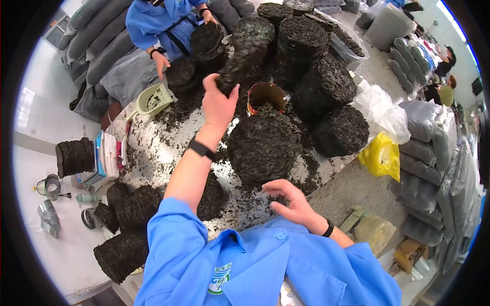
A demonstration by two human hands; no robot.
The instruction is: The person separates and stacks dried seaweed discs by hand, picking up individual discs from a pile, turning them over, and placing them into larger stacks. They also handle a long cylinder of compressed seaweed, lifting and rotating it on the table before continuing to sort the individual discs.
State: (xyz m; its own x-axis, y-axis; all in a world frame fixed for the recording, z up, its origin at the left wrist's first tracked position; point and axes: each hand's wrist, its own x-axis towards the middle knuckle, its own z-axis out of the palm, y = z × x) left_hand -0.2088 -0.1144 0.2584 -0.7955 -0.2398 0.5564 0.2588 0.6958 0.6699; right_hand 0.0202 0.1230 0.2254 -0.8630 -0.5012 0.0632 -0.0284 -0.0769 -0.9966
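Observation:
My left hand (220, 104) reaches forward over the table and grips a dark pressed leafy cake (244, 64), which is blurred by motion. Below that hand stands a thick round stack of dark leafy cakes (264, 145). My right hand (293, 204) hovers at the near side of this stack, fingers bent and thumb apart, with dark crumbs visible between them. Just behind the stack is an open round tin (266, 97) with a red and yellow rim. The cake's exact material cannot be made out.
Tall cake stacks (301, 48) crowd the far right, beside white (380, 109) and yellow plastic bags (383, 155). A co-worker (166, 25) handles cakes opposite, near a pale green scoop (154, 100). More cake rolls (122, 255) lie at left. Crumbs cover the table (153, 153).

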